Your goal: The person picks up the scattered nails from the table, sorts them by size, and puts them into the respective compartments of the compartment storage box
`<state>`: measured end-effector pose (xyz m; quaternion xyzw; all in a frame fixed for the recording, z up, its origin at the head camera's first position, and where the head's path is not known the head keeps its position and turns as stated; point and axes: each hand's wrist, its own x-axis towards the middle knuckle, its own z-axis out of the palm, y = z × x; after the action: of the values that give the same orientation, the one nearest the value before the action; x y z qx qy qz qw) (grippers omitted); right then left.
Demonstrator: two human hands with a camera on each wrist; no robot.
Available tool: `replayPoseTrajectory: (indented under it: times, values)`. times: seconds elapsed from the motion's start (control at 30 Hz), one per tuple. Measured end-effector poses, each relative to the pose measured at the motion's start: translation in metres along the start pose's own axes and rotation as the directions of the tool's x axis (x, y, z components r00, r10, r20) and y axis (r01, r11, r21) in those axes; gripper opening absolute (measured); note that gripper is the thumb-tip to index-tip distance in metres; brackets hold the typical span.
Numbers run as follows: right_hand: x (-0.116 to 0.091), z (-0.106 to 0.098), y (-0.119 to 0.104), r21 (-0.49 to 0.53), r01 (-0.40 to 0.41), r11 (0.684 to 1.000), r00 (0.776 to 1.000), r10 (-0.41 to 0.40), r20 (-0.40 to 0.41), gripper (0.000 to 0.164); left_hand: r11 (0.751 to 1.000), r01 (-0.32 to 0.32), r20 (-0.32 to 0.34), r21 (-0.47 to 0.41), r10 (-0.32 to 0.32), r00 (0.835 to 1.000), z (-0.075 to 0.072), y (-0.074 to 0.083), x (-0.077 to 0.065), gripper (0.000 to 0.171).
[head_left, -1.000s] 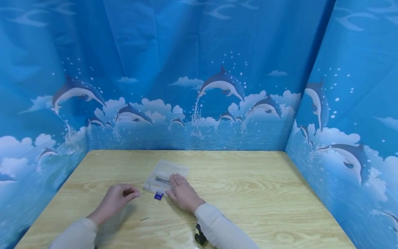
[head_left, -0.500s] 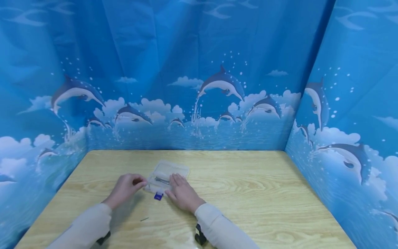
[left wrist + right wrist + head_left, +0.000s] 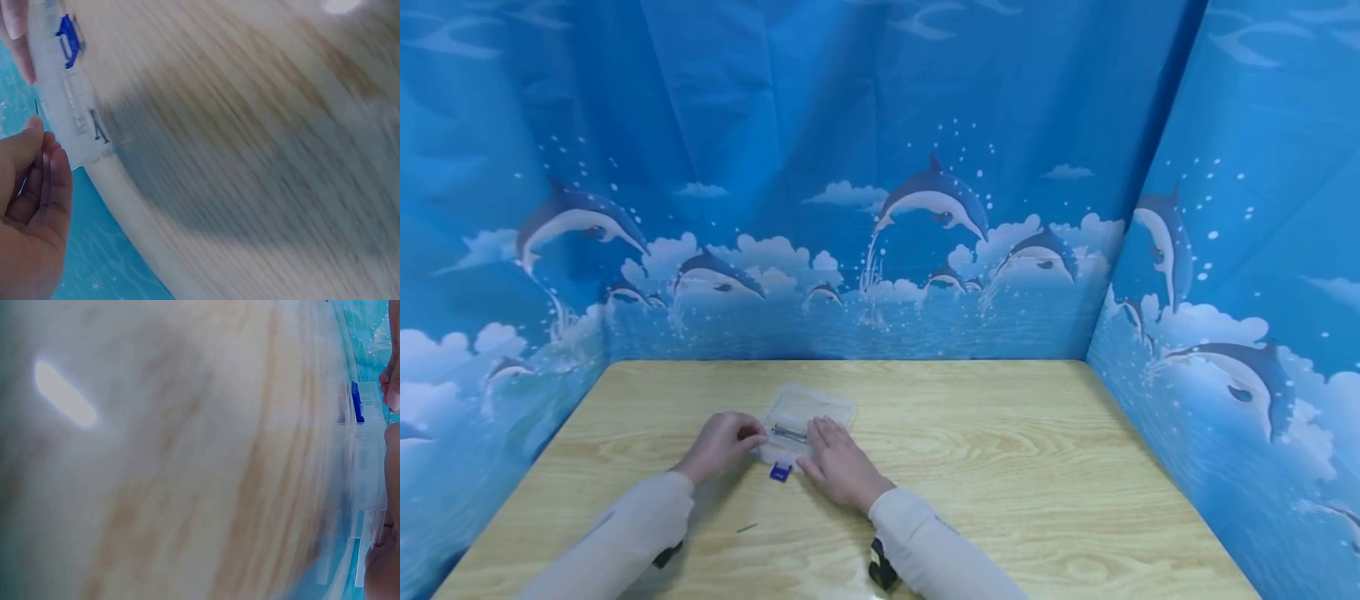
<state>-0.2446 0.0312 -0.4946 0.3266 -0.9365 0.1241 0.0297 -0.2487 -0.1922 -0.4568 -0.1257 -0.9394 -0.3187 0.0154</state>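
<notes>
A clear plastic compartment box (image 3: 780,451) lies with its lid (image 3: 808,404) folded back and a blue latch (image 3: 780,472) at its front edge. Long metal nails (image 3: 790,434) lie in one section. In the left wrist view, small dark nails (image 3: 98,127) show in a corner compartment. My left hand (image 3: 722,443) is over the box's left end. Its thumb and fingertips pinch a thin dark nail (image 3: 36,107), whose tip alone shows. My right hand (image 3: 842,467) rests with straight fingers on the right part of the box, hiding the compartments beneath.
A single thin nail (image 3: 747,527) lies on the wooden table (image 3: 1037,475) in front of the box. Blue dolphin-print curtains (image 3: 850,208) stand along the back and sides. Black wrist gear (image 3: 882,565) shows under the right sleeve.
My left hand has moved right and forward from beside the box to over its left end. The right hand has stayed in place on the box.
</notes>
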Motion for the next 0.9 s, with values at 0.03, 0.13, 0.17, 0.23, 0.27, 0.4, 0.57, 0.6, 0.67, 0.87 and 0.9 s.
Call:
replayPoseTrajectory:
  times: [0.03,0.13,0.17,0.23,0.27,0.4,0.57,0.6,0.67,0.87,0.9]
  values:
    - [-0.0002,-0.0001,-0.0002,0.0,0.0,1.0,1.0,0.0,0.0,0.062,1.0,0.01,0.015,0.005,-0.011,1.0,0.001,-0.0008,0.0007,0.006]
    - [-0.0005,-0.0013,-0.001,0.0,0.005,1.0,1.0,-0.005,0.002,0.061,0.999,0.041,0.041,0.027,-0.042,0.998,0.0039,-0.0025,0.002,0.004]
    - [-0.0007,-0.0015,-0.0012,0.0,0.007,1.0,1.0,-0.007,0.001,0.061,0.998,0.045,0.044,0.034,-0.046,0.998,0.0048,-0.0034,0.0022,0.004]
    - [-0.0008,-0.0019,-0.0013,0.0,0.008,1.0,1.0,-0.008,-0.001,0.061,0.998,0.039,0.037,0.045,-0.041,0.998,0.0062,-0.0043,0.0024,0.004]
    - [-0.0007,-0.0021,-0.0012,-0.001,0.008,1.0,1.0,-0.008,0.0,0.061,0.998,0.037,0.03,0.051,-0.039,0.999,0.0068,-0.0045,0.0025,0.004]
    - [-0.0004,-0.0013,-0.0002,-0.002,0.0,1.0,1.0,0.0,0.007,0.061,0.998,0.02,0.006,0.065,-0.021,1.0,0.0091,-0.0054,0.0033,0.006]
    - [0.0002,-0.0006,0.0001,0.0,-0.003,1.0,1.0,0.003,0.012,0.061,0.997,0.018,-0.007,0.07,-0.018,1.0,0.0098,-0.0059,0.0035,0.005]
    - [0.0001,-0.0007,0.0,0.001,-0.003,1.0,1.0,0.003,0.012,0.061,0.997,0.018,-0.009,0.071,-0.017,1.0,0.0099,-0.0062,0.0034,0.004]
    - [0.0,-0.0009,-0.0003,-0.001,-0.005,1.0,1.0,0.005,0.014,0.061,0.997,0.017,-0.015,0.073,-0.016,1.0,0.0104,-0.0067,0.0032,0.005]
    - [0.0004,-0.0004,-0.0001,0.004,-0.009,1.0,1.0,0.009,0.018,0.062,0.998,0.025,-0.043,0.055,-0.023,0.999,0.0107,-0.0076,0.0015,0.005]
    - [0.0005,-0.0003,0.0,0.006,-0.008,1.0,1.0,0.008,0.016,0.062,0.999,0.025,-0.049,0.048,-0.023,0.999,0.0107,-0.0079,0.0011,0.005]
